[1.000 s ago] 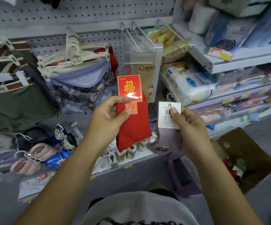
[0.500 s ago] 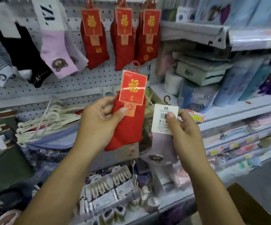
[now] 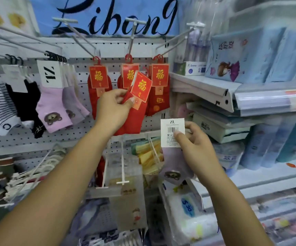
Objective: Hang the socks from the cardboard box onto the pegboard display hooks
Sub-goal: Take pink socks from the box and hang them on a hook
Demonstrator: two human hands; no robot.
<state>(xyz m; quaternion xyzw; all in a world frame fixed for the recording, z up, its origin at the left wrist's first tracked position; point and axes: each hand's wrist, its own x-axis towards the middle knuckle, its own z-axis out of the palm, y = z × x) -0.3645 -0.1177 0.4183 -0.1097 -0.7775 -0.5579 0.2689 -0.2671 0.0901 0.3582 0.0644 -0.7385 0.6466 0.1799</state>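
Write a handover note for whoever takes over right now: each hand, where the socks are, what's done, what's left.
Left hand: grips a red sock pair near its top, raised in front of the hanging red socks on the pegboard hooks.
Right hand: pinches the white ZL card of a lilac bear sock pair, held lower, off any hook.
Done: neither held pair is hung yet.
Left: probably the red pair onto a red hook, the lilac pair among the ZL bear socks at left. The cardboard box is out of view.
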